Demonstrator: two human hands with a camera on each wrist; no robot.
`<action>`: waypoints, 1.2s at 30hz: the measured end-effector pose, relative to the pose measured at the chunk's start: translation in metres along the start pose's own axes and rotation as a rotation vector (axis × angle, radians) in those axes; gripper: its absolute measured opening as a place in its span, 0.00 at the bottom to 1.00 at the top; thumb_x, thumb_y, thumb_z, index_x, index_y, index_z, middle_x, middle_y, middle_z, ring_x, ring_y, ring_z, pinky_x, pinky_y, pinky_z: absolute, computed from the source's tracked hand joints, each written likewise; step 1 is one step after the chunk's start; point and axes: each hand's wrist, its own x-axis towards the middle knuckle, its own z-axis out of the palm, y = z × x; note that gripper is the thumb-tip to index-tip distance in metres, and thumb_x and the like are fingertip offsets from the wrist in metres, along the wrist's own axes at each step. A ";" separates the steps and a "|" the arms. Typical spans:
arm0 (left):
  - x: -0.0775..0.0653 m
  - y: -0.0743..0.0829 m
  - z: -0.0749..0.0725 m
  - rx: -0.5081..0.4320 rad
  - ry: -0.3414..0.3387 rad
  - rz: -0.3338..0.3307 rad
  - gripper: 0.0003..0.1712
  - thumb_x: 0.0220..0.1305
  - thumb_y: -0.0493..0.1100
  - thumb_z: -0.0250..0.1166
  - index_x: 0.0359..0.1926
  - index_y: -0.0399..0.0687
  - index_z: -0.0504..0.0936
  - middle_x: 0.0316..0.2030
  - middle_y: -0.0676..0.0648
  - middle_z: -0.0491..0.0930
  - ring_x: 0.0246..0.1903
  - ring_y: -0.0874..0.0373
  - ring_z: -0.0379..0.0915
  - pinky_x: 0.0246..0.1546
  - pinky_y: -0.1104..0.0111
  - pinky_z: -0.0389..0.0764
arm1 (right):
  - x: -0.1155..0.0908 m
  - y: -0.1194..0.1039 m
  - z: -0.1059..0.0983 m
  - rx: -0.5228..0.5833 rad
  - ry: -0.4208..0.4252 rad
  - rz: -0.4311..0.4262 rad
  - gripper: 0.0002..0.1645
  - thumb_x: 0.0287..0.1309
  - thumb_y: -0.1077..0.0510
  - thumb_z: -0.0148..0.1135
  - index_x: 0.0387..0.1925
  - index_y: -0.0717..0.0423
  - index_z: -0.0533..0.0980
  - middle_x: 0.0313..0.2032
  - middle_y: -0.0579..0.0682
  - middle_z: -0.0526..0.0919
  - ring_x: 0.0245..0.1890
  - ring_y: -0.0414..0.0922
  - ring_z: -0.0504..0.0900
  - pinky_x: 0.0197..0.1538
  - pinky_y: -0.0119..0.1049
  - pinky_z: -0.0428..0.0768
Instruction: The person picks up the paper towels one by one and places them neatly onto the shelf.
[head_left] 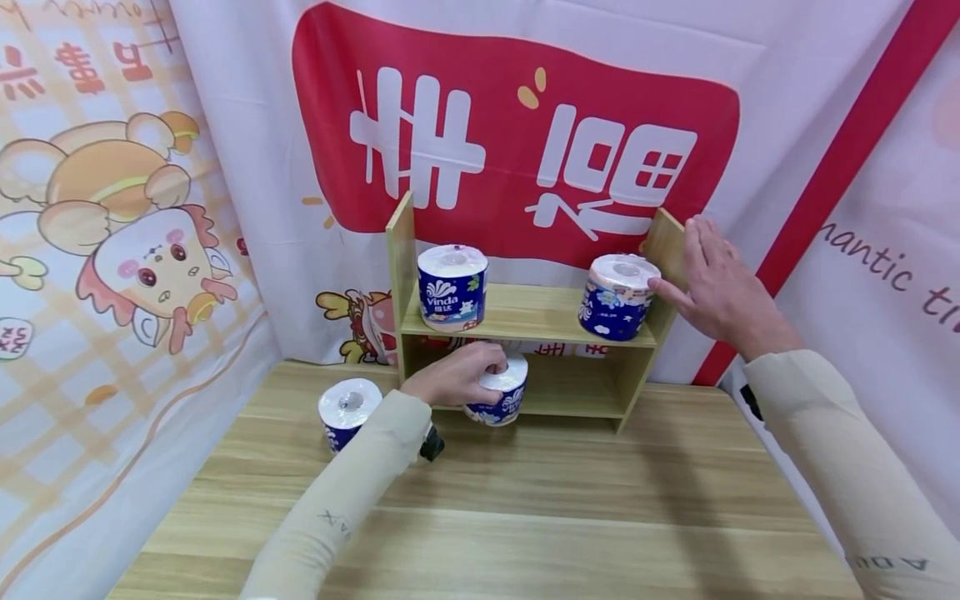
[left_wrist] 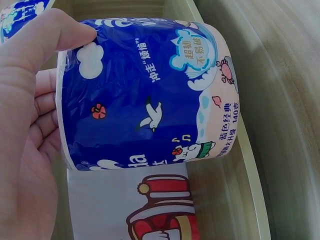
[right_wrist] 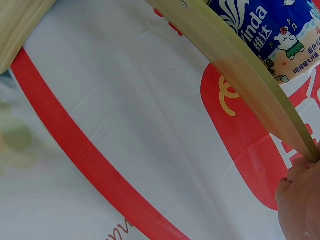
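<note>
Left hand point(head_left: 457, 375) pinching your blue-and-white plastic-wrapped toilet roll point(head_left: 504, 408); right hand point(head_left: 723, 287), fingers straight, against pale wooden shelf point(head_left: 532, 312) at right.
Probably light, squashy, slick: pinch its rim.

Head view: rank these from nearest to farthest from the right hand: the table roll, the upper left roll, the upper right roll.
From the right hand:
1. Upper right roll: right end of the upper shelf, right beside the hand.
2. Upper left roll: the shelf's opposite end.
3. Table roll: leftmost, down on the table.
</note>
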 end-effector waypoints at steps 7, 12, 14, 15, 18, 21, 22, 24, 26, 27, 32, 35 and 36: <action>0.002 -0.005 0.001 -0.010 -0.006 -0.017 0.14 0.56 0.51 0.69 0.38 0.53 0.75 0.35 0.57 0.74 0.35 0.64 0.68 0.33 0.73 0.72 | -0.001 0.000 0.000 0.003 0.008 -0.007 0.62 0.59 0.28 0.49 0.75 0.49 0.24 0.77 0.54 0.28 0.77 0.58 0.30 0.70 0.68 0.52; 0.003 -0.008 0.002 -0.008 -0.002 -0.017 0.14 0.56 0.51 0.69 0.37 0.53 0.74 0.33 0.57 0.74 0.34 0.64 0.68 0.32 0.74 0.71 | -0.001 -0.001 0.000 0.004 0.014 -0.008 0.62 0.59 0.28 0.49 0.75 0.49 0.24 0.77 0.54 0.28 0.77 0.58 0.31 0.71 0.67 0.52; 0.004 -0.009 0.002 -0.010 -0.001 -0.019 0.14 0.56 0.51 0.69 0.36 0.54 0.74 0.33 0.57 0.74 0.33 0.65 0.68 0.31 0.74 0.71 | -0.002 -0.001 0.000 0.001 0.014 -0.006 0.62 0.59 0.28 0.49 0.75 0.48 0.24 0.77 0.54 0.29 0.77 0.58 0.31 0.70 0.67 0.53; 0.004 -0.010 0.002 -0.012 -0.001 -0.019 0.13 0.56 0.50 0.69 0.36 0.54 0.74 0.33 0.57 0.74 0.33 0.64 0.69 0.30 0.74 0.71 | -0.002 -0.001 -0.001 0.001 0.013 -0.005 0.62 0.59 0.28 0.49 0.75 0.48 0.24 0.77 0.54 0.29 0.77 0.58 0.31 0.70 0.67 0.53; 0.005 -0.011 0.002 -0.020 -0.006 -0.033 0.13 0.56 0.50 0.69 0.36 0.54 0.74 0.33 0.57 0.75 0.32 0.64 0.69 0.29 0.75 0.71 | -0.002 -0.001 -0.001 0.000 0.012 -0.004 0.62 0.59 0.28 0.48 0.75 0.48 0.24 0.77 0.54 0.29 0.77 0.58 0.31 0.70 0.68 0.53; 0.006 -0.012 0.003 -0.028 -0.013 -0.042 0.13 0.57 0.50 0.69 0.36 0.54 0.75 0.32 0.56 0.76 0.31 0.64 0.69 0.28 0.74 0.71 | -0.002 -0.001 0.000 0.003 0.013 -0.006 0.62 0.59 0.28 0.49 0.75 0.48 0.24 0.77 0.54 0.29 0.78 0.58 0.31 0.70 0.68 0.53; 0.006 -0.012 0.003 -0.028 -0.013 -0.048 0.12 0.57 0.50 0.69 0.36 0.55 0.75 0.32 0.57 0.76 0.31 0.64 0.70 0.28 0.75 0.71 | -0.002 -0.001 0.000 0.005 0.013 -0.006 0.62 0.59 0.28 0.49 0.75 0.48 0.24 0.77 0.54 0.29 0.78 0.58 0.31 0.70 0.68 0.53; 0.006 -0.013 0.004 -0.028 -0.013 -0.054 0.12 0.57 0.50 0.69 0.36 0.54 0.75 0.32 0.56 0.76 0.30 0.64 0.70 0.28 0.75 0.71 | -0.002 -0.001 0.001 0.005 0.016 -0.008 0.62 0.59 0.28 0.49 0.75 0.48 0.25 0.77 0.54 0.29 0.78 0.58 0.31 0.70 0.67 0.53; 0.007 -0.013 0.005 -0.029 -0.013 -0.059 0.11 0.57 0.50 0.69 0.36 0.54 0.75 0.31 0.56 0.76 0.30 0.65 0.70 0.27 0.75 0.71 | -0.002 -0.001 0.002 0.004 0.017 -0.009 0.62 0.59 0.28 0.49 0.75 0.48 0.25 0.77 0.54 0.29 0.78 0.58 0.31 0.70 0.67 0.53; 0.007 -0.014 0.005 -0.030 -0.013 -0.060 0.11 0.57 0.49 0.69 0.35 0.54 0.75 0.31 0.56 0.76 0.29 0.65 0.70 0.27 0.75 0.71 | -0.002 -0.001 0.002 0.003 0.016 -0.008 0.62 0.59 0.28 0.49 0.75 0.48 0.25 0.77 0.54 0.29 0.78 0.58 0.31 0.70 0.67 0.54; 0.007 -0.016 0.005 -0.045 -0.021 -0.070 0.10 0.57 0.49 0.68 0.36 0.53 0.76 0.32 0.56 0.77 0.30 0.64 0.71 0.27 0.75 0.72 | -0.002 -0.001 0.002 -0.005 0.015 -0.003 0.62 0.59 0.27 0.49 0.75 0.48 0.25 0.77 0.55 0.30 0.77 0.58 0.32 0.69 0.68 0.55; 0.007 -0.017 0.005 -0.048 -0.021 -0.078 0.10 0.58 0.48 0.68 0.37 0.53 0.76 0.33 0.56 0.78 0.31 0.64 0.72 0.29 0.74 0.74 | -0.001 -0.001 0.002 0.000 0.021 -0.006 0.62 0.59 0.28 0.49 0.75 0.48 0.25 0.77 0.54 0.29 0.78 0.58 0.32 0.70 0.67 0.54; 0.007 -0.018 0.005 -0.046 -0.022 -0.081 0.11 0.58 0.48 0.68 0.37 0.52 0.77 0.33 0.56 0.78 0.31 0.64 0.72 0.29 0.74 0.74 | -0.001 -0.001 0.002 0.001 0.023 -0.007 0.62 0.59 0.28 0.49 0.75 0.48 0.25 0.77 0.53 0.29 0.78 0.58 0.32 0.70 0.67 0.53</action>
